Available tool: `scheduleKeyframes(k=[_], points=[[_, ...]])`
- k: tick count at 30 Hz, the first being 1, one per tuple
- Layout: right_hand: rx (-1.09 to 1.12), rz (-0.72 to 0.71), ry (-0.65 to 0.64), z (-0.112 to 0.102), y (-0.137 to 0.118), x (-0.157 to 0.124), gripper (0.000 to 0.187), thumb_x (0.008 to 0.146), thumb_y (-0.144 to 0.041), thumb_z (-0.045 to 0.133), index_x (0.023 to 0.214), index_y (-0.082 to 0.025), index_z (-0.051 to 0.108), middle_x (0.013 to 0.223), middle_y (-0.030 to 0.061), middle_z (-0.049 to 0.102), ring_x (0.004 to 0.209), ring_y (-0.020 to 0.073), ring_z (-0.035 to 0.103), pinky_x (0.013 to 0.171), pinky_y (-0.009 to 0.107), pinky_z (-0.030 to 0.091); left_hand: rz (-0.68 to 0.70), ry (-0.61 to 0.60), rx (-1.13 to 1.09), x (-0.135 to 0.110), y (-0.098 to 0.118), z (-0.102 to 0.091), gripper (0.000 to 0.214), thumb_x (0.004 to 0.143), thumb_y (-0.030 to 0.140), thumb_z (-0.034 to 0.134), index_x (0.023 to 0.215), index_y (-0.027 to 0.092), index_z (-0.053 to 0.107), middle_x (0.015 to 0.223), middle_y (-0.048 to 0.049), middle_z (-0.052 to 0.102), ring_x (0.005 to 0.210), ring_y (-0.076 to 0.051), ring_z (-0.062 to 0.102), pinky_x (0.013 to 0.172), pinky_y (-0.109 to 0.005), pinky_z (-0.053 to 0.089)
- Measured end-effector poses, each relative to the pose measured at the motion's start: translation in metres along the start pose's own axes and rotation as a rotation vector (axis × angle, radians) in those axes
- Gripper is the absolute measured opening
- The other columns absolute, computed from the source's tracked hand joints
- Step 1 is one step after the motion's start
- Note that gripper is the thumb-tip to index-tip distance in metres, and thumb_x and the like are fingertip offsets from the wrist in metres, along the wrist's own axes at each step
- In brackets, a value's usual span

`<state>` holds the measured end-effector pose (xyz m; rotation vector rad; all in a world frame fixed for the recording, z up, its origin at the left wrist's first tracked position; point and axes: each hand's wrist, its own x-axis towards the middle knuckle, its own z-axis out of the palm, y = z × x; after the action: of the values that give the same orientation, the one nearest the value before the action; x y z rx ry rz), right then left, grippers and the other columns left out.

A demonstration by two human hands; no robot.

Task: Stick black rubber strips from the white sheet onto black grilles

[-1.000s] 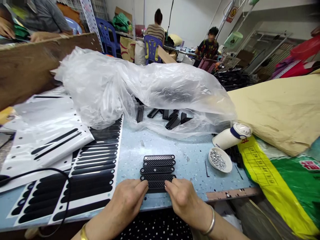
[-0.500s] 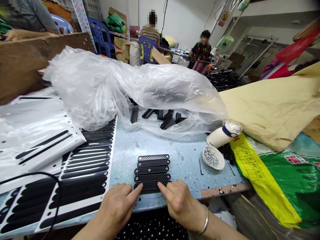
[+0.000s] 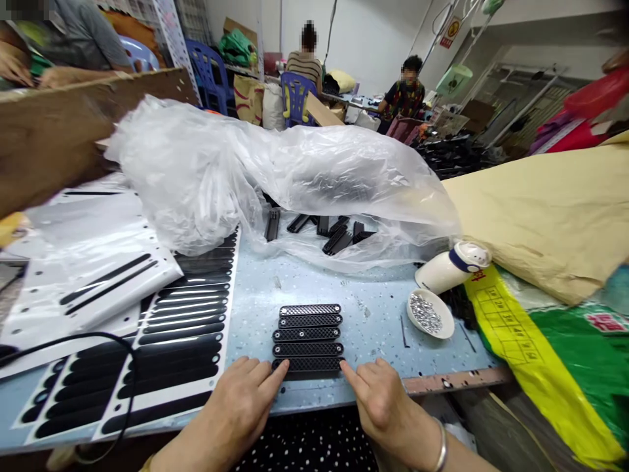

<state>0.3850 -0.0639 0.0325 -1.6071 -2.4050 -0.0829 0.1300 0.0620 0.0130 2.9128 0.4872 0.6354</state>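
Five black plates with a crosshatched top form a stack of rows on the blue table: a far black plate (image 3: 309, 309) lies above the nearest black plate (image 3: 314, 365). Small silver round pieces show at the ends of some. My left hand (image 3: 246, 393) stretches its index finger onto the left end of the nearest plate, other fingers curled. At the right end, my right hand (image 3: 381, 396) touches with its stretched index fingertip, its other fingers bent. Neither hand shows anything in its grasp; both thumbs are hidden.
A white bowl (image 3: 411, 319) of small silver pieces stands right, beside a white bottle (image 3: 437, 271). Clear plastic (image 3: 314, 154) covers more black pieces (image 3: 339, 237) behind. Black-strip sheets (image 3: 181, 321) and a cable (image 3: 132, 373) lie left. Other people sit beyond.
My right index finger has slid right along the nearest plate to its end. The left fingertip stays at the left end. The view has shifted slightly left.
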Motion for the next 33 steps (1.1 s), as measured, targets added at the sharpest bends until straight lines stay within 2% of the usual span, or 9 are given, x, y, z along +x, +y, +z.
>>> scheduleKeyframes(k=[5, 12, 15, 17, 20, 23, 27, 30, 33], points=[[0.02, -0.017, 0.035, 0.002, -0.002, -0.001, 0.048, 0.074, 0.006, 0.034, 0.114, 0.005, 0.06, 0.066, 0.0102, 0.059, 0.058, 0.022, 0.054, 0.053, 0.037, 0.047, -0.039, -0.163, 0.066, -0.007, -0.003, -0.014, 0.044, 0.084, 0.0, 0.041, 0.125, 0.013, 0.051, 0.08, -0.0055, 0.06, 0.068, -0.021, 0.051, 0.063, -0.035, 0.04], [0.013, -0.026, 0.046, 0.004, -0.002, -0.002, 0.049, 0.073, 0.006, 0.033, 0.115, 0.005, 0.06, 0.065, 0.0101, 0.059, 0.057, 0.0218, 0.053, 0.052, 0.037, 0.048, -0.047, -0.282, 0.067, -0.03, -0.011, -0.005, 0.059, 0.083, 0.001, 0.044, 0.14, 0.018, 0.04, 0.087, -0.0049, 0.061, 0.072, -0.02, 0.052, 0.07, -0.036, 0.039], [0.008, -0.033, 0.077, 0.006, -0.002, -0.002, 0.048, 0.073, 0.005, 0.033, 0.113, 0.005, 0.06, 0.064, 0.01, 0.059, 0.057, 0.0218, 0.053, 0.051, 0.037, 0.048, -0.086, -0.287, 0.093, -0.034, -0.004, 0.0, 0.065, 0.082, -0.002, 0.042, 0.144, 0.015, 0.033, 0.091, -0.0064, 0.063, 0.073, -0.02, 0.055, 0.069, -0.036, 0.041], [0.009, -0.04, 0.083, 0.006, -0.002, -0.002, 0.047, 0.073, 0.005, 0.034, 0.112, 0.006, 0.06, 0.064, 0.0102, 0.059, 0.056, 0.0218, 0.053, 0.05, 0.037, 0.047, -0.086, -0.293, 0.155, -0.032, 0.003, 0.002, 0.063, 0.08, -0.002, 0.044, 0.142, 0.011, 0.035, 0.087, -0.0074, 0.064, 0.069, -0.021, 0.055, 0.066, -0.037, 0.041], [0.005, -0.043, 0.064, 0.005, -0.002, -0.002, 0.048, 0.074, 0.004, 0.034, 0.114, 0.006, 0.06, 0.066, 0.0107, 0.059, 0.057, 0.0217, 0.053, 0.051, 0.037, 0.048, -0.008, -0.372, 0.268, -0.023, 0.011, -0.003, 0.059, 0.079, 0.0, 0.047, 0.137, 0.002, 0.041, 0.082, -0.0106, 0.064, 0.066, -0.024, 0.055, 0.061, -0.039, 0.041], [-0.007, -0.049, 0.037, 0.004, -0.002, -0.001, 0.048, 0.073, 0.005, 0.034, 0.114, 0.005, 0.06, 0.066, 0.011, 0.06, 0.059, 0.0216, 0.054, 0.053, 0.037, 0.049, 0.089, -0.451, 0.302, -0.013, 0.012, -0.015, 0.059, 0.08, 0.003, 0.048, 0.139, -0.003, 0.038, 0.089, -0.0161, 0.064, 0.071, -0.026, 0.057, 0.064, -0.042, 0.044], [-0.013, -0.056, 0.038, 0.002, 0.0, -0.001, 0.05, 0.071, 0.006, 0.035, 0.115, 0.005, 0.06, 0.065, 0.0107, 0.06, 0.058, 0.0216, 0.054, 0.055, 0.039, 0.05, 0.043, -0.456, 0.176, -0.01, 0.003, -0.029, 0.072, 0.078, 0.001, 0.051, 0.146, 0.003, 0.028, 0.088, -0.0113, 0.065, 0.074, -0.024, 0.059, 0.069, -0.039, 0.047], [-0.004, -0.049, 0.034, 0.001, 0.0, -0.002, 0.051, 0.071, 0.006, 0.036, 0.116, 0.005, 0.06, 0.067, 0.0105, 0.06, 0.06, 0.0218, 0.055, 0.056, 0.039, 0.051, -0.023, -0.417, 0.037, -0.015, -0.004, -0.032, 0.082, 0.075, -0.003, 0.051, 0.15, 0.011, 0.02, 0.092, -0.0087, 0.065, 0.078, -0.021, 0.06, 0.073, -0.035, 0.05], [0.003, -0.044, 0.039, 0.0, 0.0, -0.002, 0.051, 0.071, 0.006, 0.036, 0.116, 0.003, 0.06, 0.067, 0.0099, 0.06, 0.06, 0.0214, 0.054, 0.058, 0.039, 0.051, -0.055, -0.366, -0.08, -0.019, -0.011, -0.032, 0.082, 0.077, -0.004, 0.048, 0.151, 0.019, 0.02, 0.095, -0.0067, 0.066, 0.08, -0.019, 0.06, 0.075, -0.033, 0.051]])
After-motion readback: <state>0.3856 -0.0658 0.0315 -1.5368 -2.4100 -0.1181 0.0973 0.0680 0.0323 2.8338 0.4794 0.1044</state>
